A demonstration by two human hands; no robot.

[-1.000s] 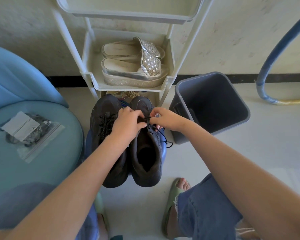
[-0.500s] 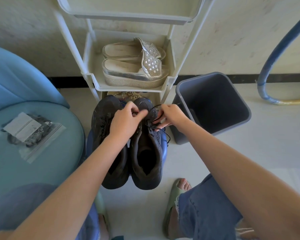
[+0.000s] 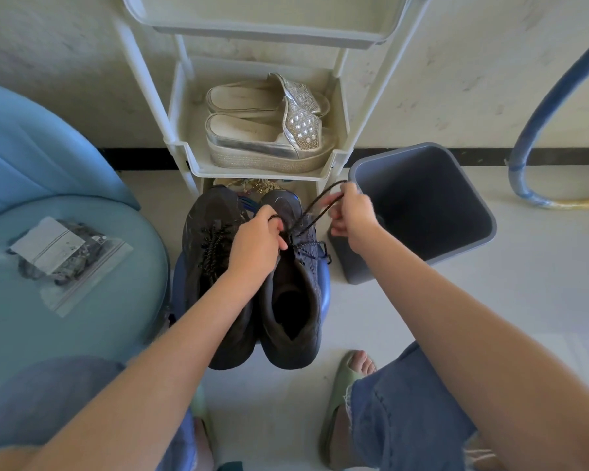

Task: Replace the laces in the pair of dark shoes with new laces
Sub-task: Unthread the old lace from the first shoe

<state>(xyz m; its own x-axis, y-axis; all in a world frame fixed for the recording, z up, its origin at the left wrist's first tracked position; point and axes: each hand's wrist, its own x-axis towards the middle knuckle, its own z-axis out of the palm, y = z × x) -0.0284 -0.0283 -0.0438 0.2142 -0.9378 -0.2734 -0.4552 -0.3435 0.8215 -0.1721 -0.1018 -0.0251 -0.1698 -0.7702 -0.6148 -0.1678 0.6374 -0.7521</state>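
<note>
lace (image 3: 315, 207) is partly out of the right shoe (image 3: 291, 294), its loop pinched by the right hand (image 3: 352, 215) and gripped by the left hand (image 3: 255, 243). left shoe (image 3: 208, 239) is fully laced. the bag (image 3: 62, 256), likely new laces, looks unopened.

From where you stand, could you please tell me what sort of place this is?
Probably a home entryway: a white shoe rack holding silver sandals, a grey bin beside it.

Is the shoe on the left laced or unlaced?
Laced: a speckled lace criss-crosses the front of the left shoe.
</note>
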